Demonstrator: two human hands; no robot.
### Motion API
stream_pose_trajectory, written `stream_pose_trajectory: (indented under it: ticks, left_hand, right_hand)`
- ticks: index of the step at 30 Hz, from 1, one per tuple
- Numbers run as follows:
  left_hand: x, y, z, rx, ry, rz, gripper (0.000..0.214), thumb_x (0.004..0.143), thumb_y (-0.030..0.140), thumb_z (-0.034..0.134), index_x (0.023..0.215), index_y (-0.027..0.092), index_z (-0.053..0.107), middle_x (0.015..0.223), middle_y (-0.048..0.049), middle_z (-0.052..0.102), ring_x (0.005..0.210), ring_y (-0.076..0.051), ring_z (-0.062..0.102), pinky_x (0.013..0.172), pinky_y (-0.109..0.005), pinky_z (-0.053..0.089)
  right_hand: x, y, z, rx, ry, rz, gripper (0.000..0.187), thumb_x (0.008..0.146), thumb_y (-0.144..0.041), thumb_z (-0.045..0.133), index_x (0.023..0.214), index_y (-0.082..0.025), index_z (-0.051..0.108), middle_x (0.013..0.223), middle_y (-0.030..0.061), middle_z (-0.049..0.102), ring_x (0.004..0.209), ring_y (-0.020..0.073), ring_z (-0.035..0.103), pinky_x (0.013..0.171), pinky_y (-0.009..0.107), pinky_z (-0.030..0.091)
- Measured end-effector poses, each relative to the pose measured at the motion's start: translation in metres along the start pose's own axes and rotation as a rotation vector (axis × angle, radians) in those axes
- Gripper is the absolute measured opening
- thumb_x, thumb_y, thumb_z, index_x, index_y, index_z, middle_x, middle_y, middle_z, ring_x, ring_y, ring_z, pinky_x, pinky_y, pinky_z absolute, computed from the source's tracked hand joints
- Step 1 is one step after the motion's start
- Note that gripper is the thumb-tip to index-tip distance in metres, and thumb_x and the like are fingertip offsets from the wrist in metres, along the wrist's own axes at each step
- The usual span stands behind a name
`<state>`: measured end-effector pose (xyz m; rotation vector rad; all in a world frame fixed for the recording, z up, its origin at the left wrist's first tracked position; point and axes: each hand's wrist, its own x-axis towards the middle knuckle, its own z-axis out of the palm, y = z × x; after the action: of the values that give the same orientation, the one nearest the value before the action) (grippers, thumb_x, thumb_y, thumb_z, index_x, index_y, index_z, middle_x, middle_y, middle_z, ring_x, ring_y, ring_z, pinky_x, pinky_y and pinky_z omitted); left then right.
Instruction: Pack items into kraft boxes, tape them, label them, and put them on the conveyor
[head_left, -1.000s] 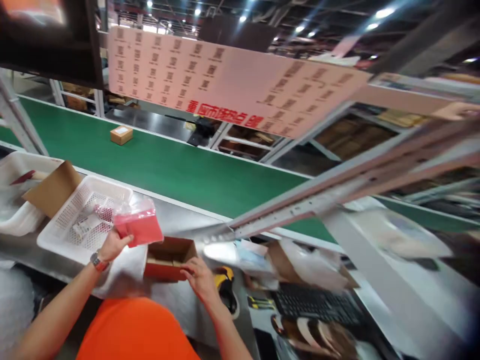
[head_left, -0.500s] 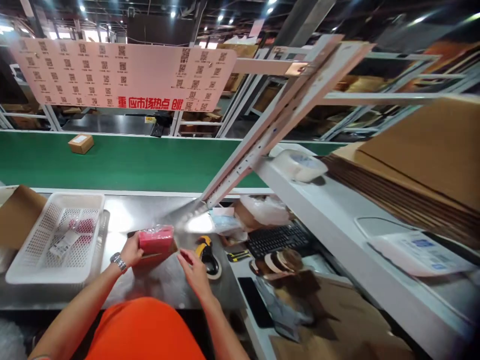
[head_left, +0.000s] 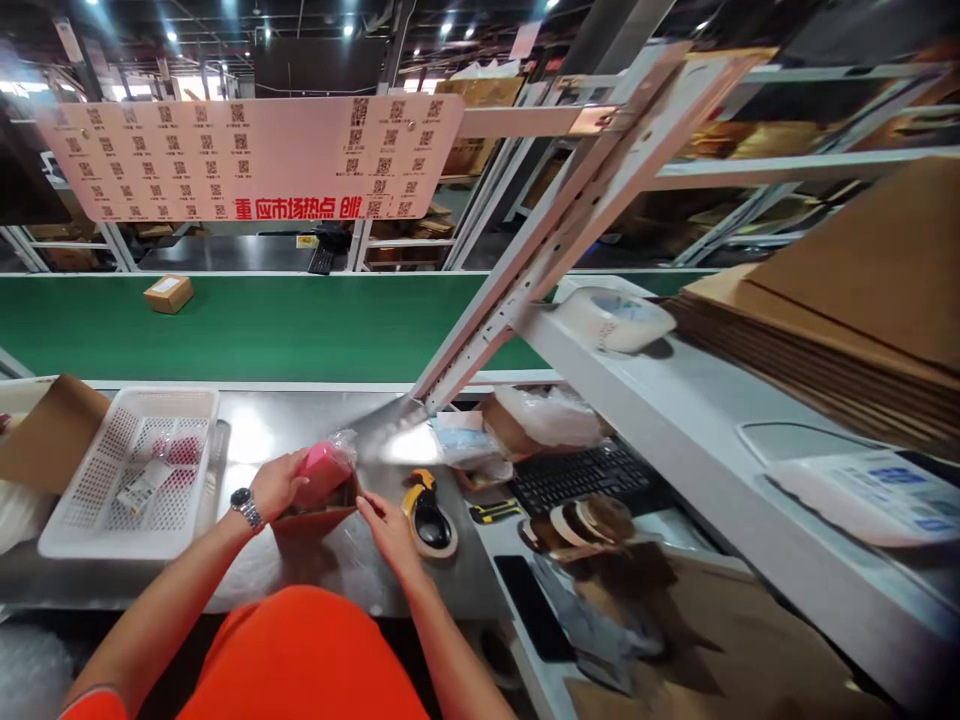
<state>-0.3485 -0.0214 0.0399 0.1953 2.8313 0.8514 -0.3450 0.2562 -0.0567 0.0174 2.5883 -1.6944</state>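
My left hand (head_left: 279,484) grips a pink packet in clear plastic (head_left: 324,468) and holds it tilted into a small open cardboard box (head_left: 315,518) on the steel bench. My right hand (head_left: 386,530) rests on the box's right edge, fingers curled against it. A wristwatch (head_left: 246,507) sits on my left wrist. A yellow and black tape dispenser (head_left: 427,512) lies just right of my right hand.
A white perforated basket (head_left: 127,475) with small packets stands at the left, beside a brown cardboard flap (head_left: 45,430). A green conveyor (head_left: 262,325) carries a small carton (head_left: 168,293). A keyboard (head_left: 585,475), tape rolls (head_left: 581,522), a phone (head_left: 534,620), and stacked flat cardboard (head_left: 840,310) lie right.
My left hand brought the pink packet from near the basket down into the small box. My right hand stayed at the box. The view swung right and steadied.
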Motion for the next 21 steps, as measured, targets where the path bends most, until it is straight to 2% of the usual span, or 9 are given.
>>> stream_pose_trajectory:
  ticks: [4, 6, 11, 17, 19, 21]
  left_hand:
    - [0.002, 0.008, -0.005, 0.114, -0.022, -0.036, 0.062, 0.108, 0.023, 0.059, 0.169, 0.034, 0.055, 0.138, -0.0082, 0.076, 0.118, -0.025, 0.076, 0.104, -0.032, 0.058]
    - [0.000, 0.010, -0.009, 0.143, -0.008, -0.026, 0.061, 0.108, 0.022, 0.059, 0.167, 0.038, 0.057, 0.143, -0.0069, 0.072, 0.116, -0.023, 0.075, 0.103, -0.032, 0.058]
    - [-0.009, 0.014, -0.020, 0.173, -0.047, -0.013, 0.060, 0.106, 0.021, 0.060, 0.164, 0.038, 0.062, 0.147, -0.0074, 0.071, 0.117, -0.026, 0.073, 0.104, -0.035, 0.057]
    - [-0.014, 0.009, -0.035, 0.252, -0.066, -0.023, 0.062, 0.105, 0.020, 0.057, 0.164, 0.038, 0.062, 0.150, -0.0079, 0.070, 0.122, -0.028, 0.074, 0.105, -0.036, 0.058]
    - [-0.012, 0.007, -0.030, 0.276, -0.110, -0.019, 0.062, 0.104, 0.021, 0.060, 0.164, 0.037, 0.062, 0.149, -0.0090, 0.072, 0.121, -0.029, 0.076, 0.105, -0.037, 0.058]
    - [-0.006, 0.007, -0.017, 0.289, -0.176, 0.003, 0.062, 0.103, 0.021, 0.064, 0.163, 0.032, 0.064, 0.143, -0.0115, 0.076, 0.120, -0.031, 0.078, 0.105, -0.038, 0.059]
  right_hand:
    - [-0.003, -0.002, -0.003, -0.042, -0.041, 0.051, 0.059, 0.087, -0.071, 0.066, 0.103, -0.021, 0.093, 0.101, 0.0152, 0.091, 0.100, 0.0405, 0.083, 0.093, 0.053, 0.066]
    - [-0.004, -0.003, -0.004, -0.068, -0.049, 0.057, 0.058, 0.090, -0.071, 0.062, 0.092, -0.021, 0.092, 0.091, 0.0141, 0.089, 0.096, 0.0407, 0.082, 0.087, 0.051, 0.065]
    - [-0.005, -0.005, -0.001, -0.177, -0.032, 0.037, 0.065, 0.096, -0.074, 0.050, 0.062, -0.025, 0.078, 0.073, 0.0123, 0.080, 0.079, 0.0334, 0.075, 0.076, 0.043, 0.056]
    - [-0.002, -0.004, 0.003, -0.260, -0.005, 0.032, 0.067, 0.100, -0.072, 0.047, 0.056, -0.027, 0.069, 0.068, 0.0103, 0.074, 0.070, 0.0263, 0.067, 0.070, 0.039, 0.047]
    - [0.000, -0.005, 0.004, -0.264, 0.004, 0.038, 0.066, 0.100, -0.070, 0.049, 0.054, -0.027, 0.068, 0.066, 0.0097, 0.074, 0.069, 0.0256, 0.066, 0.068, 0.038, 0.046]
    - [0.000, -0.007, 0.004, -0.265, 0.014, 0.038, 0.064, 0.100, -0.068, 0.051, 0.054, -0.027, 0.069, 0.066, 0.0102, 0.075, 0.069, 0.0255, 0.066, 0.067, 0.037, 0.045]
